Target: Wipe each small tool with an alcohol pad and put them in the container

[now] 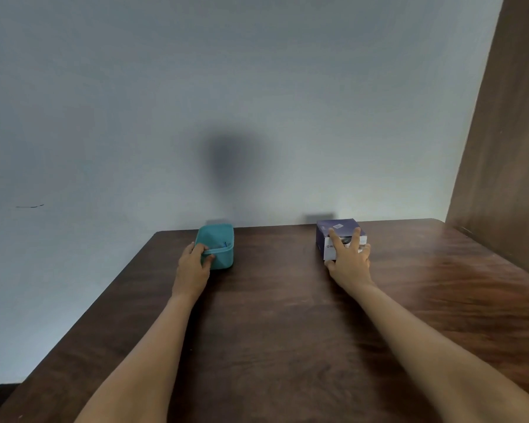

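Observation:
A teal rectangular container [219, 244] stands near the far edge of the dark wooden table [272, 315], left of centre. My left hand [194, 264] grips its near left rim, fingers hooked over the edge. A thin blue item shows just inside the rim. To the right sits a purple and white box [336, 230] at the far edge. My right hand [348, 261] lies on the box's top and near side, with its fingers spread and its thumb at the lower front corner. No small tools or pads are visible outside the containers.
A pale wall [226, 102] rises directly behind the table's far edge. A brown wooden panel [507, 148] stands along the right side. The table's left edge runs diagonally toward the lower left.

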### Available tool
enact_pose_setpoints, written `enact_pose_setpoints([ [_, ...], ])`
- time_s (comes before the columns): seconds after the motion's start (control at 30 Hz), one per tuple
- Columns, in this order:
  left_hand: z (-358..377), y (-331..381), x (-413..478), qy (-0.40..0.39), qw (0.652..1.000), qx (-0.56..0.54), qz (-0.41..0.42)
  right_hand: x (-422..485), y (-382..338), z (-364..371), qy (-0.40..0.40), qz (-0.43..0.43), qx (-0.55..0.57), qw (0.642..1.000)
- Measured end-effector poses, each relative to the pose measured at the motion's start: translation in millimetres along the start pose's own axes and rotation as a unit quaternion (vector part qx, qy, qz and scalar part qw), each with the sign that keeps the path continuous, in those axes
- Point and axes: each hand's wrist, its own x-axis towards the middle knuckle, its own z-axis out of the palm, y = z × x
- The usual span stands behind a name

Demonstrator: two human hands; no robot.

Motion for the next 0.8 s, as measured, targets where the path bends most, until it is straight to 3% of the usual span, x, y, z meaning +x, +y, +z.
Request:
enact_pose_setpoints([
  [0.23,-1,1,0,-0.025,0.999,0.002,0.022,-3,-8,-1,0.006,0.009,0.006,1.000],
  [0.8,3,15,-13,0.000,1.000,0.018,0.000,-4,-7,-7,-0.027,0.005,-0.014,1.000],
])
